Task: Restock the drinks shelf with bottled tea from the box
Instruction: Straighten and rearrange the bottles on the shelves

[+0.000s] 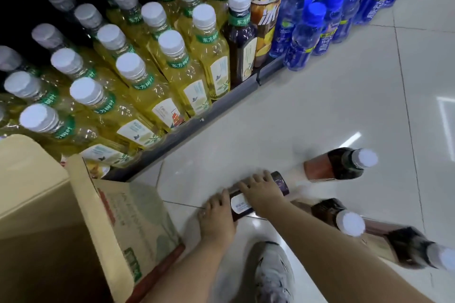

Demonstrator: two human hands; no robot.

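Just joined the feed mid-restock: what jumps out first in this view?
Both hands, left hand and right hand, grip a dark tea bottle lying on the floor tiles. Rows of yellow tea bottles fill the shelf upper left; an open cardboard box sits lower left.

- I see the tiled floor (320, 110), right half of frame; dark tea bottles (334, 167) lie on it lower right, open cardboard box (138, 216) lower left.
- Shelf (221, 99) upper left carries yellow tea bottles (170, 61).
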